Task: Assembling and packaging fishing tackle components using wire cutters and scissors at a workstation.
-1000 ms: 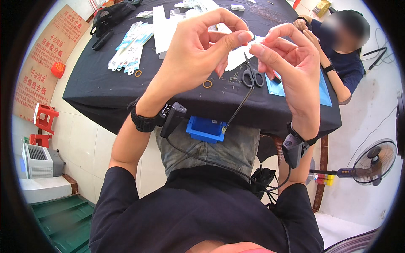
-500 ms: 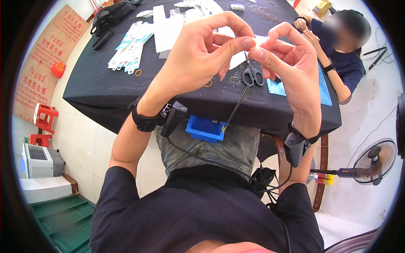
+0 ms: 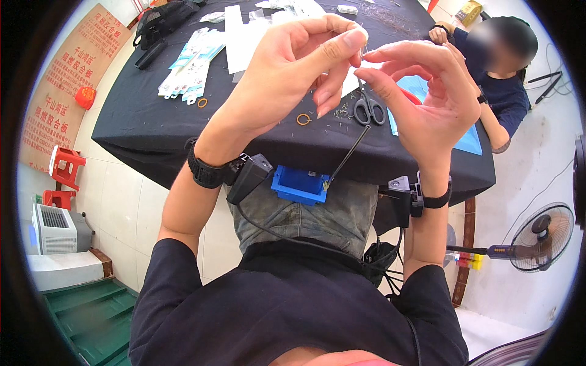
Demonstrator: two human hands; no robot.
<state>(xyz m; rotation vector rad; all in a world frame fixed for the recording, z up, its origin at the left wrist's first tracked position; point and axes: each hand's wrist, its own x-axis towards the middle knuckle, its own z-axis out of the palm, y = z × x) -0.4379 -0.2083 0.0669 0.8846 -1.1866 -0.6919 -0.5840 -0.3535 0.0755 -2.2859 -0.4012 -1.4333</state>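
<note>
Above the black-covered table, my left hand (image 3: pixel 305 67) is closed in a pinch of thumb and forefinger. Something thin and fine shows at its fingertips, too small to name. Close on its right, my right hand (image 3: pixel 430 97) has thumb and forefinger apart, with the other fingers curled loosely behind. Whether a fine strand runs between the two hands I cannot tell. Beneath them lie dark-handled scissors (image 3: pixel 369 112) on the cloth, blades pointing away. A thin dark rod (image 3: pixel 348 157) slants from near the scissors down to a blue tray (image 3: pixel 299 194) at my lap.
Flat white-and-blue packets (image 3: pixel 189 70) and white sheets (image 3: pixel 235 43) lie on the table's left and far side. Brownish rings (image 3: pixel 303 119) and small clippings are scattered nearby. Thin strands (image 3: pixel 397 21) lie at the back. A co-worker (image 3: pixel 503 79) sits at the right; a fan (image 3: pixel 540 235) stands lower right.
My hands have drawn slightly apart. The right hand has shifted right and opened its pinch, its wrist turned. The left hand has stayed pinched, tilting a little upward.
</note>
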